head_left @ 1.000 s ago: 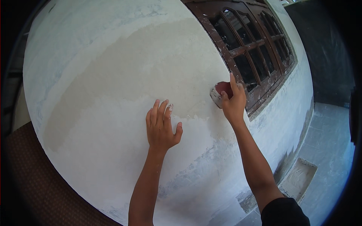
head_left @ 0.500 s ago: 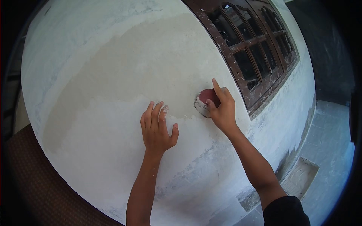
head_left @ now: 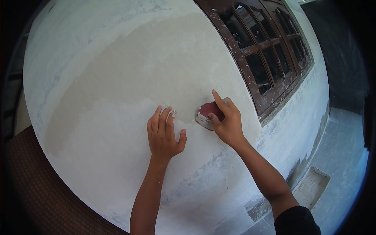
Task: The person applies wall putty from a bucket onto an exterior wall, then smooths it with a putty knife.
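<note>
My right hand [head_left: 229, 121] grips a dark red hand tool [head_left: 209, 111] with a rounded end, its edge crusted in white plaster. The tool rests against the pale wall [head_left: 113, 164], and my index finger stretches past it. What the tool is exactly, I cannot tell; my palm covers part of it. My left hand [head_left: 163, 135] lies flat on the wall to its left, fingers spread, with white plaster smeared on the index fingertip. Above both hands spreads a wide, darker beige patch of damp-looking plaster [head_left: 117, 74].
A brown wooden window [head_left: 270, 58] with dark panes is set in the wall at upper right. On the grey tiled floor [head_left: 340, 137] at lower right stands a shallow tray [head_left: 313, 188] of pale plaster mix. Brown patterned tiling [head_left: 35, 184] borders the wall at lower left.
My right hand has slid the dark red tool down and slightly left along the wall. My left hand has hardly moved.
</note>
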`<move>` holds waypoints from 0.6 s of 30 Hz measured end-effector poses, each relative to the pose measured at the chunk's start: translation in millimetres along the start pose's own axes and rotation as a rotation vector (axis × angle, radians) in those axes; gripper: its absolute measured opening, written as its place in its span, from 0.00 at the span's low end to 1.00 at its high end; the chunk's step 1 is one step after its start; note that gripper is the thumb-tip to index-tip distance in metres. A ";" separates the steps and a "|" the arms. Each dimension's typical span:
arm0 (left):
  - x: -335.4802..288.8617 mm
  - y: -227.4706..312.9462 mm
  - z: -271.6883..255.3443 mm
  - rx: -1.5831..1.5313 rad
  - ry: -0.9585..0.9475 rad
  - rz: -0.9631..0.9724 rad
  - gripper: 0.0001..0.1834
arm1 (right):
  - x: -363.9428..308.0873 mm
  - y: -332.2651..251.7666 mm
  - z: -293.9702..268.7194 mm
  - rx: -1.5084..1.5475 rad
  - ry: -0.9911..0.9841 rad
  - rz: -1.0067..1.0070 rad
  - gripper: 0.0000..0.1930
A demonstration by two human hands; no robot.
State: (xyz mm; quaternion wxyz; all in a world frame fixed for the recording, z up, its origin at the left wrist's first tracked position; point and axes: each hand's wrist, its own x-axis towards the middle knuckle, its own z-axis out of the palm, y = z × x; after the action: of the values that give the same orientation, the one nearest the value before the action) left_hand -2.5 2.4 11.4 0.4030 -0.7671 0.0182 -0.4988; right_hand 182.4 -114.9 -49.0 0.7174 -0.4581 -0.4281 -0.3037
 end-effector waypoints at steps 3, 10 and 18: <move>0.3 1.8 0.0 -0.014 0.007 -0.009 0.29 | 17.1 24.4 -9.1 -0.133 0.183 0.072 0.36; 0.3 2.5 0.7 -0.011 0.002 -0.009 0.29 | -5.1 -6.6 18.5 -0.002 0.005 0.053 0.35; -0.2 1.3 -0.4 0.006 0.010 -0.003 0.29 | -3.2 -18.4 27.3 0.029 0.067 0.070 0.35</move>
State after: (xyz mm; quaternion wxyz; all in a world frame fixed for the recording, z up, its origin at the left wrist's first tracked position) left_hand -2.4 1.4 10.5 0.4046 -0.7634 0.0177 -0.5032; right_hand 156.5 -97.0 -38.7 0.7479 -0.4520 -0.3920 -0.2875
